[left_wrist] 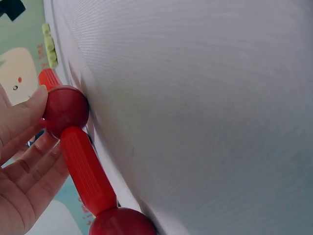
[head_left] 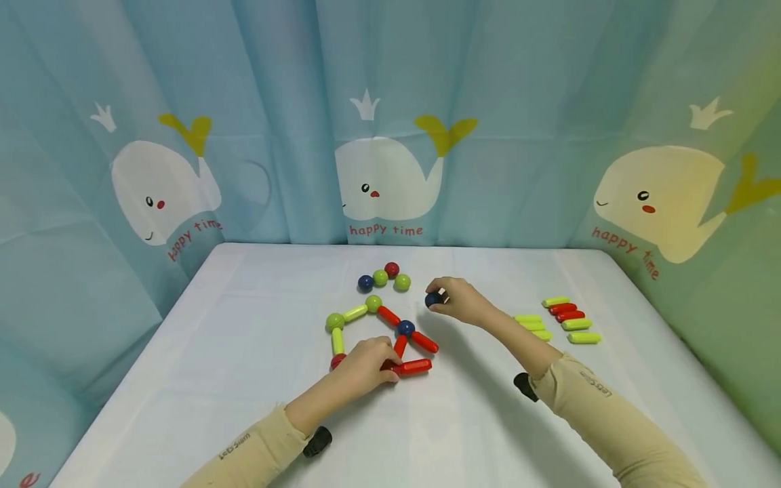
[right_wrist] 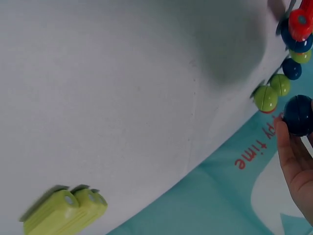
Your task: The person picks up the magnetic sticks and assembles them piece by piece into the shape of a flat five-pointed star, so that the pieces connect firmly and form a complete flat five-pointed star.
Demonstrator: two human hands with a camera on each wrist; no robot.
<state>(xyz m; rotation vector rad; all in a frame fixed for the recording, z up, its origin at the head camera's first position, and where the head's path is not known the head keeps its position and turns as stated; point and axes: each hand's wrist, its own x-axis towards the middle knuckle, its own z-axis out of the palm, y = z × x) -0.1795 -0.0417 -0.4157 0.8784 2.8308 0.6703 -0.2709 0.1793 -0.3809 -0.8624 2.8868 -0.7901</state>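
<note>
My left hand [head_left: 364, 366] grips a red ball [left_wrist: 67, 112] between thumb and fingers. Red rods join that ball, among them one rod [left_wrist: 88, 169] leading to another red ball [left_wrist: 122, 223] and one pointing right [head_left: 416, 367]. These belong to a flat ring of balls and rods, with a blue ball [head_left: 405, 329], two green balls [head_left: 373, 303], red rods and yellow-green rods [head_left: 337, 341]. From the blue ball a loose-ended red rod [head_left: 425, 341] points right. Raised above the table, my right hand [head_left: 465, 300] pinches a dark blue ball [right_wrist: 299, 116] in its fingertips.
Behind the ring, a small group of loose balls [head_left: 381, 278] in blue, green and red lies on the white table [head_left: 256, 291]. To the right are several yellow-green rods [head_left: 531, 325] and a column of red and yellow-green rods [head_left: 570, 315]. A whale-print curtain [head_left: 281, 135] surrounds the table.
</note>
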